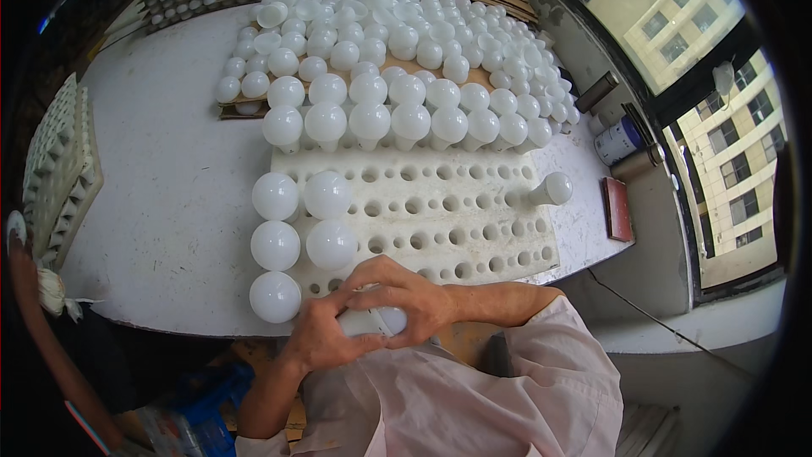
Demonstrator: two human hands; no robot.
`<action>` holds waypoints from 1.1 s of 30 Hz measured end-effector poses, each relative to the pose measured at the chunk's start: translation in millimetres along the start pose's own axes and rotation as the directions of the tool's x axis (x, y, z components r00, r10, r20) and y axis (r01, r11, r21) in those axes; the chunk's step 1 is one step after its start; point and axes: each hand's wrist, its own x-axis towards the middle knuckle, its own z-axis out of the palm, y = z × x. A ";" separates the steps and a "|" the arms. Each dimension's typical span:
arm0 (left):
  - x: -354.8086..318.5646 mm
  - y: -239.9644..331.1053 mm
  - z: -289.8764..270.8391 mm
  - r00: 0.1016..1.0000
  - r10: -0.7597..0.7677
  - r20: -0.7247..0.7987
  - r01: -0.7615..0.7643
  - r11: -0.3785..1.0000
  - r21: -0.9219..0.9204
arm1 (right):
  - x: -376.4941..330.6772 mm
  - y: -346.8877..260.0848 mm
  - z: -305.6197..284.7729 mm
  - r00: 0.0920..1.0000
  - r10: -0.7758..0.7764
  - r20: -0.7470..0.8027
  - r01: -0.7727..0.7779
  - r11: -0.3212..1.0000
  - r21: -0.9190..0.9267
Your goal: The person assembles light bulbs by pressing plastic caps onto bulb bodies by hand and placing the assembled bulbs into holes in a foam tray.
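Observation:
Close to my body, at the table's front edge, a white light bulb (361, 322) lies sideways between both hands. My left hand (324, 332) is closed round its base end, while the fingers of my right hand (416, 294) curl over it near the rounded dome. Just beyond my hands lies a white foam tray (385, 222) with rows of round holes. Several bulbs with round white domes (277, 245) stand upright in its left columns, and two full rows of bulbs (370, 121) fill its far side. A single bulb (554, 189) leans at the tray's right edge.
Behind the tray, many white domes and bulbs (344, 55) crowd on cardboard. Stacked layers of bulbs (207, 0) stand at the far left, moulded trays (61, 169) at the left edge. A canister (618, 143) and a dark red box (617, 210) sit by the window wall.

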 end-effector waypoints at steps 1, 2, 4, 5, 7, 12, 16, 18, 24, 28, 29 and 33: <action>-1.7 -0.6 0.6 1.000 0.028 0.011 -0.028 1.000 -0.010 | -3.7 1.8 2.5 1.000 0.005 -0.002 -0.005 1.000 0.000; -2.8 0.6 0.2 1.000 0.026 0.016 -0.026 1.000 -0.013 | -8.1 4.3 4.7 1.000 -0.001 -0.007 0.001 0.998 0.068; -3.0 6.9 -2.4 0.996 -0.049 0.078 0.047 0.999 0.023 | -12.0 3.5 7.1 1.000 -0.002 -0.012 0.003 0.991 0.134; -2.9 9.0 -2.2 0.996 -0.048 0.079 0.047 0.999 0.019 | -11.6 1.5 7.4 0.999 0.027 -0.021 -0.024 0.989 0.144; -3.8 11.8 -0.8 0.992 -0.072 0.102 0.071 0.997 0.017 | -10.0 -0.4 6.6 0.998 0.055 -0.024 -0.050 0.986 0.157; -9.5 18.5 4.0 0.994 -0.099 0.050 0.100 0.995 -0.018 | -8.1 -1.4 0.9 0.982 0.169 0.081 -0.181 0.970 0.165; -58.8 40.7 0.0 0.943 -0.016 -0.333 0.062 0.990 0.128 | 11.8 -8.1 -30.2 0.971 0.236 0.033 -0.239 0.963 0.124; -79.2 57.1 -16.6 0.911 -0.006 -0.412 0.042 0.996 0.079 | 21.7 -4.6 -31.1 0.987 0.084 0.136 -0.063 0.986 -0.152; -45.5 4.1 -118.0 0.540 0.091 -0.837 0.088 0.983 0.164 | 45.9 9.6 1.8 0.873 -0.044 0.486 0.314 0.812 -0.491; -15.7 -78.4 -201.3 0.562 0.113 -0.819 0.512 0.730 0.452 | 59.9 9.3 1.7 0.859 -0.030 0.511 0.261 0.885 -0.386; -12.4 -95.9 -218.3 0.568 0.129 -0.813 0.499 0.731 0.465 | 65.6 9.2 -2.4 0.890 -0.065 0.452 0.177 0.961 -0.211; 12.2 -144.1 -256.7 0.604 -0.120 -0.788 0.706 0.541 0.458 | 95.2 32.6 -73.9 0.992 0.054 0.115 -0.033 0.983 -0.180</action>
